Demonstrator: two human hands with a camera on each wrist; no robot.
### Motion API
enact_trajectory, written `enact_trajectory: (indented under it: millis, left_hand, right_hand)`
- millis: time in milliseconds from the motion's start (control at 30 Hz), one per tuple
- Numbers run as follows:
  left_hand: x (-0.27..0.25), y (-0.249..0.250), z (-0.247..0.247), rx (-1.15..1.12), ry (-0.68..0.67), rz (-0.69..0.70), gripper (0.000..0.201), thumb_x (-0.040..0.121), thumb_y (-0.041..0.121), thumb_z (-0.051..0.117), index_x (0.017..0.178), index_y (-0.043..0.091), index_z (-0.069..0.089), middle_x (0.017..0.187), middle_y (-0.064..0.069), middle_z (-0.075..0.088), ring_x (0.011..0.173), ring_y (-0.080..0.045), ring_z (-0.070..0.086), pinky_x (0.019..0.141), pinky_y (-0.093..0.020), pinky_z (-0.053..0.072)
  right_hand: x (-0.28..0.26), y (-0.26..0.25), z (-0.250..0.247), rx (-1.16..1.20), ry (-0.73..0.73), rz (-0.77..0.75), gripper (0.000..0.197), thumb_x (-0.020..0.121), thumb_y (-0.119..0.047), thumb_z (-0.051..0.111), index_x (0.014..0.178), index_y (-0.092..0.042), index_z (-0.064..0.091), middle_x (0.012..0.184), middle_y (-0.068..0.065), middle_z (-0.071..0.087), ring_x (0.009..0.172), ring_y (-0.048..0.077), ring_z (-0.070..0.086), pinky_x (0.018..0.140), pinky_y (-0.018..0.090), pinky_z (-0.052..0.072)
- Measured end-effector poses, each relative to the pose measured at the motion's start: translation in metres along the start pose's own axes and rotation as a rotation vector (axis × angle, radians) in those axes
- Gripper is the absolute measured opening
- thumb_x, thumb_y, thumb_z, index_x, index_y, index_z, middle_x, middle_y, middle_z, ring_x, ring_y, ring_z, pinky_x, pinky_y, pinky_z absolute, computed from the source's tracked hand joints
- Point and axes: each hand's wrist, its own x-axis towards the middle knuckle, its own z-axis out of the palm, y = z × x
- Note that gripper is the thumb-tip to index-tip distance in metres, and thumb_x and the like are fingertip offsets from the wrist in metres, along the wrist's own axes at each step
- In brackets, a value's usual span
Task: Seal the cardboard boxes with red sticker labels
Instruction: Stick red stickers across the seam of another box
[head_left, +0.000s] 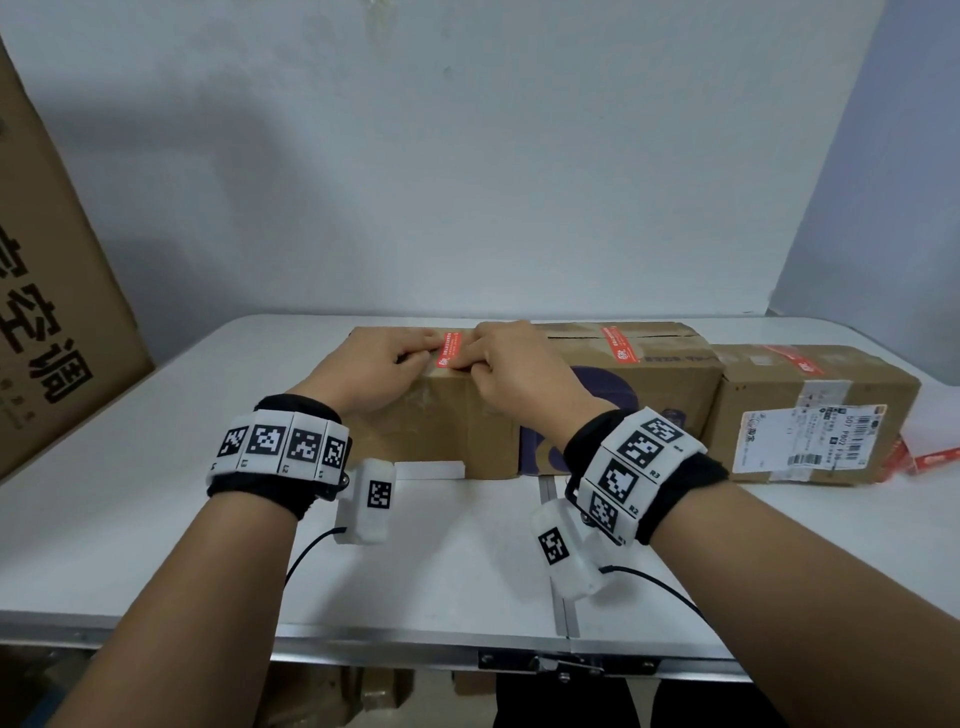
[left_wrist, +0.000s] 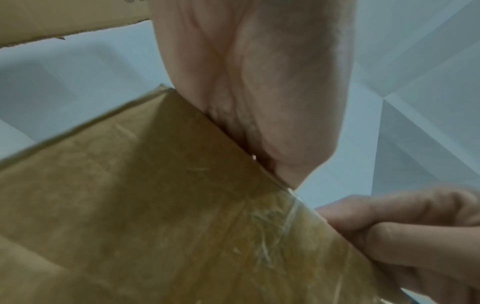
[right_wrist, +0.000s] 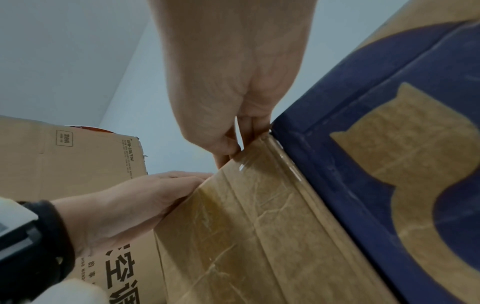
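Dim, even light; wrist views soft, perhaps motion-blurred, edges warped.

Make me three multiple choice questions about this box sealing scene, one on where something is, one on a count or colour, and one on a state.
1. Where is the red sticker the hands are working on?
A. On the near top edge of the left box
B. On the table
C. On the wall

2. How many cardboard boxes stand in a row on the table?
A. One
B. Three
C. Five

3. What are the left hand and right hand doing?
A. Hanging off the table
B. Lifting a box into the air
C. Bearing on the sticker from each side, fingers curled

Answers: 1 A, the sticker sits at the box's top front edge between the hands. 2 B, the left box, the middle box and the right box stand side by side. 3 C, both hands rest on the box top with fingers bent at the sticker.
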Motion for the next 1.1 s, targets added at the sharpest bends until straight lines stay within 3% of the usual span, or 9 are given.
enact_trajectory:
  millis: [100,300,467,600,700,767,833,967,1100]
  left_hand:
    - [-0.003,0.002,-0.002,0.018,-0.024,0.076,0.033,0.096,0.027,0.049,0.126,0.03,0.063,0.14,0.015,0.053,0.131,-0.006,0.045,0.101,-0.014,0.027]
    - [-0.019,0.008,-0.002,0.046,0.061,0.195,0.03,0.096,0.034,0.051,0.12,0.029,0.067,0.131,0.02,0.058,0.118,0.003,0.05,0.087,0.005,0.025]
    - [-0.026,0.008,-0.002,0.021,0.06,0.15,0.028,0.095,0.036,0.052,0.117,0.032,0.069,0.133,0.016,0.059,0.114,-0.002,0.055,0.082,-0.008,0.033]
    - [-0.031,0.012,-0.001,-0.033,0.117,0.142,0.022,0.092,0.032,0.059,0.109,0.029,0.073,0.125,0.014,0.065,0.108,-0.005,0.061,0.082,-0.005,0.038]
    - [-0.035,0.016,-0.001,-0.073,0.16,0.123,0.018,0.089,0.029,0.064,0.103,0.026,0.076,0.119,0.011,0.069,0.107,-0.006,0.063,0.09,-0.023,0.047]
    - [-0.036,0.018,0.001,-0.087,0.182,0.108,0.017,0.087,0.028,0.066,0.101,0.027,0.076,0.114,0.012,0.071,0.103,-0.006,0.064,0.09,-0.029,0.049]
    - [-0.036,0.019,0.002,-0.119,0.2,0.079,0.017,0.086,0.028,0.068,0.1,0.029,0.076,0.107,0.014,0.073,0.098,-0.004,0.065,0.086,-0.025,0.05]
    - [-0.035,0.017,0.004,-0.176,0.216,0.029,0.015,0.084,0.029,0.07,0.097,0.032,0.077,0.095,0.016,0.074,0.084,0.011,0.062,0.073,-0.002,0.041]
    - [-0.036,0.02,0.003,-0.174,0.251,0.002,0.012,0.085,0.029,0.069,0.091,0.026,0.078,0.09,0.012,0.076,0.086,0.008,0.062,0.07,0.0,0.041]
  right_hand:
    - [0.0,0.001,0.002,0.027,0.015,0.056,0.039,0.086,-0.008,0.045,0.105,-0.024,0.076,0.112,0.0,0.069,0.106,0.024,0.061,0.094,0.039,0.045]
    - [-0.001,0.001,0.005,0.056,0.017,0.082,0.038,0.086,-0.01,0.045,0.103,-0.024,0.076,0.116,-0.001,0.068,0.11,0.023,0.06,0.094,0.042,0.047]
    - [0.0,0.003,0.007,0.061,0.027,0.091,0.038,0.085,-0.01,0.045,0.102,-0.024,0.076,0.116,-0.002,0.068,0.111,0.023,0.059,0.095,0.041,0.047]
    - [0.0,0.003,0.006,0.072,0.019,0.1,0.037,0.087,-0.011,0.045,0.103,-0.023,0.076,0.12,-0.003,0.066,0.113,0.021,0.058,0.096,0.038,0.046]
    - [0.001,0.003,0.005,0.087,0.015,0.111,0.038,0.086,-0.011,0.045,0.103,-0.024,0.076,0.121,-0.004,0.066,0.113,0.021,0.058,0.094,0.038,0.048]
    - [0.001,0.002,0.004,0.101,0.019,0.111,0.038,0.087,-0.01,0.045,0.103,-0.024,0.076,0.12,-0.004,0.066,0.113,0.02,0.058,0.093,0.036,0.048]
    - [0.0,0.002,0.004,0.11,0.018,0.108,0.037,0.087,-0.009,0.046,0.103,-0.023,0.076,0.119,-0.003,0.067,0.113,0.02,0.058,0.093,0.036,0.048]
    - [-0.002,0.002,0.002,0.116,0.005,0.093,0.036,0.087,-0.008,0.047,0.105,-0.021,0.076,0.121,-0.001,0.067,0.114,0.021,0.058,0.097,0.037,0.046]
    - [-0.003,0.001,-0.004,0.125,-0.024,0.077,0.037,0.088,-0.006,0.047,0.108,-0.02,0.075,0.121,0.0,0.067,0.115,0.021,0.058,0.096,0.033,0.046]
